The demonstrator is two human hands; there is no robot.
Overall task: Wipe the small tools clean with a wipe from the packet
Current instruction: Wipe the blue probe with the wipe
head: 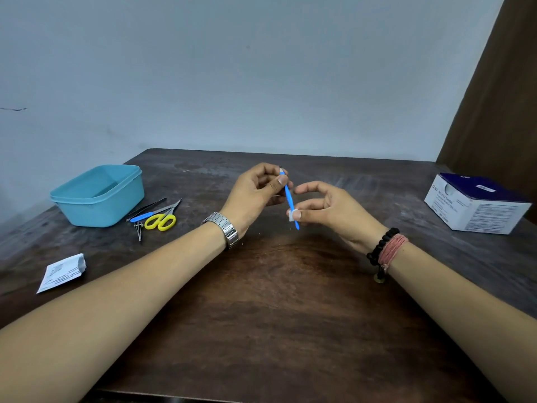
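Both hands work a thin blue tool (289, 199) above the middle of the dark wooden bench (276, 301).

Left of the tool sits an open blue tub (98, 196), with yellow-handled scissors (162, 219), tweezers and other small tools just beside the tub and a torn white packet (62, 271) nearer the camera. A white-and-navy box (476, 205) stands well right of the tool. The left hand (255, 193) pinches the tool's upper end; the right hand (325, 210) pinches a small white wipe (294, 215) around its lower end, other fingers loosely curled.
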